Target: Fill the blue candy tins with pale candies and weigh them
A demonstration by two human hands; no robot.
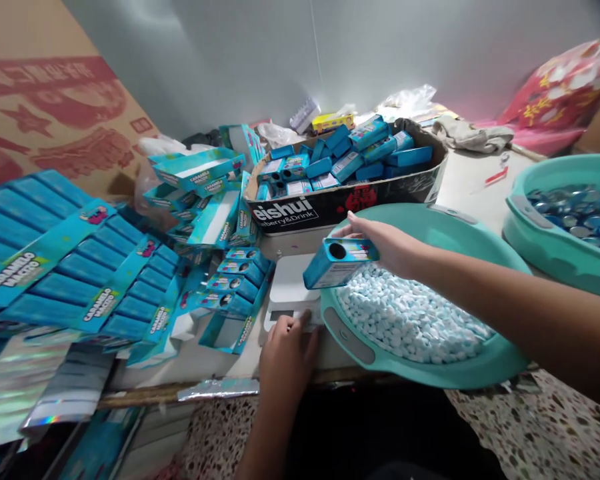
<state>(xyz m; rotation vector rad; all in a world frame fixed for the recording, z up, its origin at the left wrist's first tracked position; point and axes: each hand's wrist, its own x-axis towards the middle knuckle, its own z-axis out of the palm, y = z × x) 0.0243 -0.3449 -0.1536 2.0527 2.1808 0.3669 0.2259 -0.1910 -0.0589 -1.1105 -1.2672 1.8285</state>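
My right hand (395, 248) grips a small blue candy box (341, 264) with a round dark hole in one face. The box is tilted at the left rim of a turquoise basin (500, 337), beside the raised plate of a white kitchen scale (293, 277). White and pale blue candies (415, 317) fill much of the basin. At the scale's front edge, by its display, rests my left hand (287, 353), fingers apart and holding nothing. Left of the scale, a turquoise tray (230, 337) carries several similar boxes with round holes.
Behind the scale stands a black carton (330, 207) heaped with blue boxes. Filled display trays (65, 260) are stacked at left, near a pile of other trays (213, 217). A second basin (535, 217) with small round shiny pieces sits at right. The table edge (150, 395) runs in front.
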